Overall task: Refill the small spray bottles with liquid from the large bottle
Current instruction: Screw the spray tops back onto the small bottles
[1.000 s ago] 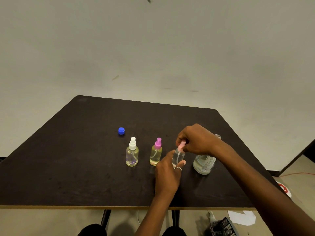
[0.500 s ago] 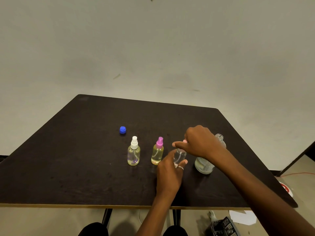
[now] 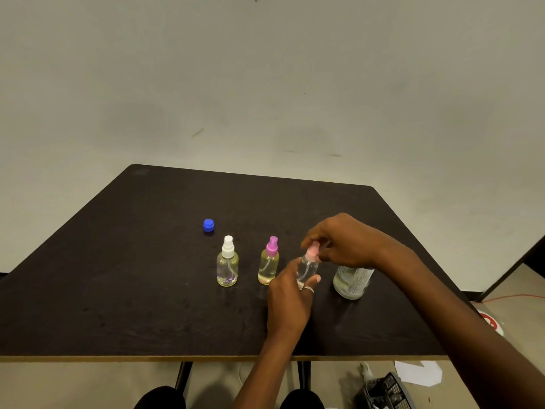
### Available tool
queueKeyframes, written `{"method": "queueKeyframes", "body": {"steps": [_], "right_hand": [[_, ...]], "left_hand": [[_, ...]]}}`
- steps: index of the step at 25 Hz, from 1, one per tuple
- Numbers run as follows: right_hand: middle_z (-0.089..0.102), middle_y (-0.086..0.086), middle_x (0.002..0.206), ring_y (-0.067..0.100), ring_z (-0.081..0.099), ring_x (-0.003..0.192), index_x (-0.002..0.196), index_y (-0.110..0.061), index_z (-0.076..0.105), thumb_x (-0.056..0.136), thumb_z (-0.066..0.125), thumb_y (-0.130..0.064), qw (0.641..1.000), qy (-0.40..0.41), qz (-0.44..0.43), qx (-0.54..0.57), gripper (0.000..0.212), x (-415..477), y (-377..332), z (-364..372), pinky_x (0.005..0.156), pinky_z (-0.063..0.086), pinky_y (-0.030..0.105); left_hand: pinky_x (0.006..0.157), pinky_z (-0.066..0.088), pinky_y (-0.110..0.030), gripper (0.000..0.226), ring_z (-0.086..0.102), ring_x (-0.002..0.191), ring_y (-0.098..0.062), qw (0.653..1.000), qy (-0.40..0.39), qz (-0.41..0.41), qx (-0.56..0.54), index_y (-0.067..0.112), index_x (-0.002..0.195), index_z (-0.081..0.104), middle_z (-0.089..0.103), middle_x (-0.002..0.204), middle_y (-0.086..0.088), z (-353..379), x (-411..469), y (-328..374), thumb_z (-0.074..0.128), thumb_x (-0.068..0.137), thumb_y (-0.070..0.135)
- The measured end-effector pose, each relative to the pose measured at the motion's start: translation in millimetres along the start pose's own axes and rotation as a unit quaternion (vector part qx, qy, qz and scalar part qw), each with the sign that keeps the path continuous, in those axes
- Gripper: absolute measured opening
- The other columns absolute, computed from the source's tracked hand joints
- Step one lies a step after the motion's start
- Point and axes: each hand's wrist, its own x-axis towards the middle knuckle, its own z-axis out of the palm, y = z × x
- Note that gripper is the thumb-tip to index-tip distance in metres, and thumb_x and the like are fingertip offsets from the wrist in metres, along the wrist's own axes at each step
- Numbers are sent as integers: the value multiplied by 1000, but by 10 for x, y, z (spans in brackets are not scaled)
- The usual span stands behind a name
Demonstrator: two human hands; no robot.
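Your left hand grips the clear spray bottle; your right hand pinches its pink spray cap with curled fingers.

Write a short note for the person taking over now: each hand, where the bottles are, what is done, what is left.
The left hand grips the pink-top bottle upright; the right hand pinches its pink top. Screwing on or off: cannot tell.
The white-top bottle and purple-top bottle stand closed, holding liquid, seemingly done.
The large bottle stands to the right; the blue cap lies on the table behind.
Left: finish this one, cap the large bottle.
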Motion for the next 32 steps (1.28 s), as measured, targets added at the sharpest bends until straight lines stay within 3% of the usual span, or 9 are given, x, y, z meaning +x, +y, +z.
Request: {"method": "queueKeyframes", "body": {"steps": [3, 7, 9, 12, 18, 22, 24, 26, 32], "right_hand": [[71, -6, 105, 6, 65, 91, 108, -19, 73, 85, 67, -8, 1000, 16, 9, -7, 26, 31, 6, 84, 85, 54, 26], [64, -7, 79, 7, 59, 70, 88, -21, 67, 88, 68, -28, 998, 29, 51, -27, 7, 52, -6, 116, 61, 41, 18], [58, -7, 68, 9, 56, 62, 76, -21, 60, 89, 63, -42, 995, 45, 72, -60, 26, 50, -16, 148, 55, 38, 20], [55, -2, 61, 11, 55, 57, 68, -17, 57, 91, 47, -63, 981, 79, 102, -142, 52, 54, -46, 218, 55, 48, 28], [49, -1, 52, 9, 44, 46, 60, -14, 52, 91, 31, -71, 979, 86, 133, -130, 68, 37, -119, 183, 50, 33, 20], [61, -5, 68, 9, 56, 60, 80, -17, 63, 94, 44, -59, 991, 86, 80, -58, 48, 38, -80, 85, 58, 41, 21], [68, -6, 89, 9, 62, 77, 100, -20, 68, 93, 58, -41, 998, 41, 38, -37, 25, 38, -62, 46, 70, 49, 23], [69, -7, 105, 8, 63, 91, 111, -22, 69, 90, 63, -22, 999, 15, 5, -35, 22, 43, -58, 53, 81, 50, 23], [70, -4, 99, 7, 63, 85, 100, -19, 73, 88, 64, -10, 998, 22, 10, -50, 18, 78, -53, 105, 79, 52, 23]], "left_hand": [[72, 51, -16, 32, 66, 86, -4, 1000, -4, 2, 3, 26, 116, 64, 71, 96, 11, -3, 3, -13, 74, 85, 30], [76, 54, -21, 35, 66, 89, -6, 1000, -8, 0, 9, 25, 119, 63, 71, 98, 9, 7, 5, -36, 73, 86, 32], [74, 54, -21, 33, 66, 86, -5, 1000, -10, -2, 8, 26, 117, 63, 70, 95, 10, 13, 6, -35, 73, 86, 33], [70, 50, -14, 29, 66, 84, -5, 1000, -12, -8, 15, 27, 113, 63, 70, 93, 10, 12, 7, -31, 73, 86, 33], [69, 47, -11, 30, 65, 84, -4, 1000, -11, -5, 11, 27, 115, 63, 70, 93, 11, 3, 4, -14, 73, 87, 32], [73, 52, -18, 31, 66, 87, -3, 1000, -4, 4, 3, 26, 116, 64, 70, 96, 11, 12, 0, -26, 73, 86, 30], [73, 53, -18, 30, 66, 87, -3, 1000, -3, 0, -3, 27, 114, 64, 70, 95, 11, 16, 3, -26, 74, 86, 29], [75, 53, -18, 31, 65, 87, -1, 1000, -5, -6, -5, 28, 114, 64, 70, 95, 13, 23, 8, -35, 74, 85, 29], [76, 53, -17, 34, 65, 89, -1, 1000, -4, -3, -3, 28, 118, 63, 70, 96, 13, 18, -1, -23, 74, 85, 29]]}}
